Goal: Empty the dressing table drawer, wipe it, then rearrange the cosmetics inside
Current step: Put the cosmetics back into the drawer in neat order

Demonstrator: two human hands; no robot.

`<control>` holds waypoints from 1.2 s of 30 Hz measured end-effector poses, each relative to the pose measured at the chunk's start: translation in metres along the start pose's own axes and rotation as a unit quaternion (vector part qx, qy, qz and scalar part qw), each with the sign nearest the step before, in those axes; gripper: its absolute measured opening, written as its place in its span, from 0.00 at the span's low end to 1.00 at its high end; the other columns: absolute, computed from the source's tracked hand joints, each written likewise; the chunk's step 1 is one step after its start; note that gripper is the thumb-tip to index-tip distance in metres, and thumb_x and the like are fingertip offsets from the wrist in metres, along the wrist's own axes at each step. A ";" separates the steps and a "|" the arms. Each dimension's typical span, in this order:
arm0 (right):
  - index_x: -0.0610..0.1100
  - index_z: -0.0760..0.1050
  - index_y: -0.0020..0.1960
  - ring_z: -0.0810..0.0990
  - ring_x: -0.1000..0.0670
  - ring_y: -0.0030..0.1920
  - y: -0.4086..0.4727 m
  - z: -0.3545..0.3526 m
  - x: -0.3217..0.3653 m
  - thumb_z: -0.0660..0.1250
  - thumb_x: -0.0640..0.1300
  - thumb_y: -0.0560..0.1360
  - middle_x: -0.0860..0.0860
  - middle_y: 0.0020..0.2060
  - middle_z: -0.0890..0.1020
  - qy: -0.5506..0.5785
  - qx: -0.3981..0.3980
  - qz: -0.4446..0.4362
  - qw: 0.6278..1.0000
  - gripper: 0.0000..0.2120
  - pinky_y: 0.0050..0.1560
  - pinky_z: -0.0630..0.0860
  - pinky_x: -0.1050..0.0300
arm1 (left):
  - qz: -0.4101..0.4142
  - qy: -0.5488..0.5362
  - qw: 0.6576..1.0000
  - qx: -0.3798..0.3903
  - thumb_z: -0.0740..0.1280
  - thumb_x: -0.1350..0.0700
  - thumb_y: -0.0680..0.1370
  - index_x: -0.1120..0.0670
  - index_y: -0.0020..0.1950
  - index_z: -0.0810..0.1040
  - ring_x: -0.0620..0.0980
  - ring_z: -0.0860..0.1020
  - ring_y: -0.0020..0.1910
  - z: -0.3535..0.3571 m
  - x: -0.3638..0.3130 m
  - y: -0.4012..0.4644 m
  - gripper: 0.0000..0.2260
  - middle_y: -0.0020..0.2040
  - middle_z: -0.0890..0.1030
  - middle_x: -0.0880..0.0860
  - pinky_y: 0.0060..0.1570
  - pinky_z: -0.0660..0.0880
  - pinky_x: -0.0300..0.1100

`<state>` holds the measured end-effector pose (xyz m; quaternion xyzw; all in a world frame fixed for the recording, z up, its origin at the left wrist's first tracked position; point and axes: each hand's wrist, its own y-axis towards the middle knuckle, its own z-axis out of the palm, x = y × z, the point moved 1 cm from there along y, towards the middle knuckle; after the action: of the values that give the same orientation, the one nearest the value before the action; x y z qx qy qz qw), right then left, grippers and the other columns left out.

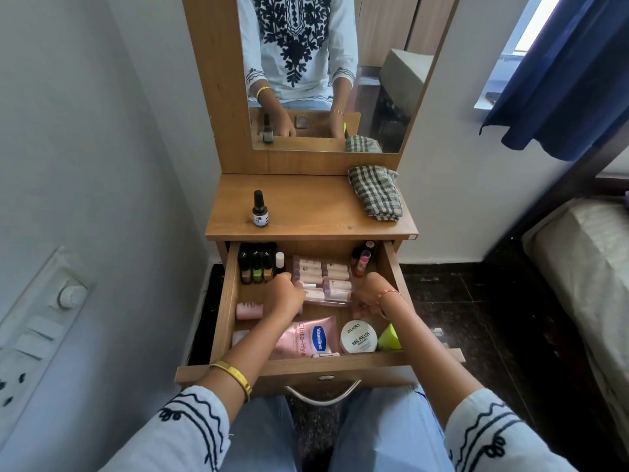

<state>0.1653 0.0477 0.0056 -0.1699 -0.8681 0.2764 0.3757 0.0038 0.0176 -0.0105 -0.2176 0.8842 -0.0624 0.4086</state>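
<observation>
The wooden drawer [223,315] stands pulled out, full of cosmetics. A clear pouch of pale tubes [332,277] lies in its middle. My left hand [284,296] grips the pouch's left edge and my right hand [369,298] grips its right edge. Dark nail polish bottles [255,264] line the back left corner, with red ones [362,262] at the back right. A pink Vaseline tube [311,337], a white nail polish remover tub [358,336], a pink tube [249,310] and a green sponge [389,338] lie near the front.
On the table top [306,212] stand a dark dropper bottle [260,210] at the left and a folded checked cloth [376,192] at the right. The mirror [384,97] rises behind. A wall switch panel [37,318] is left, a bed [585,274] right.
</observation>
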 end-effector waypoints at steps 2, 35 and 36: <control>0.38 0.71 0.40 0.79 0.42 0.39 0.000 -0.002 0.001 0.61 0.34 0.75 0.38 0.46 0.80 -0.010 -0.006 -0.005 1.000 0.05 0.39 0.77 0.53 | -0.004 0.016 1.000 0.015 0.61 0.57 0.78 0.59 0.54 0.76 0.50 0.76 0.38 0.001 0.003 0.002 0.09 0.47 0.81 0.56 0.38 0.71 0.40; 0.31 0.73 0.55 0.80 0.43 0.34 0.012 -0.001 -0.001 0.62 0.36 0.76 0.40 0.40 0.80 0.145 -0.035 0.056 0.987 0.10 0.35 0.80 0.54 | 0.027 0.219 0.971 0.091 0.65 0.61 0.75 0.52 0.52 0.80 0.47 0.75 0.42 -0.020 0.010 -0.012 0.09 0.52 0.80 0.51 0.35 0.69 0.39; 0.31 0.73 0.55 0.81 0.42 0.36 0.011 -0.001 0.000 0.63 0.35 0.75 0.38 0.44 0.81 0.133 -0.042 0.049 0.989 0.10 0.39 0.81 0.52 | 0.025 0.214 0.972 0.091 0.65 0.61 0.75 0.53 0.52 0.80 0.47 0.75 0.42 -0.020 0.010 -0.012 0.08 0.51 0.80 0.51 0.36 0.69 0.39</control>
<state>0.1670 0.0568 -0.0010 -0.2635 -0.8116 0.2330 0.4664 -0.0124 0.0008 -0.0007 -0.1391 0.9469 -0.1772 0.2293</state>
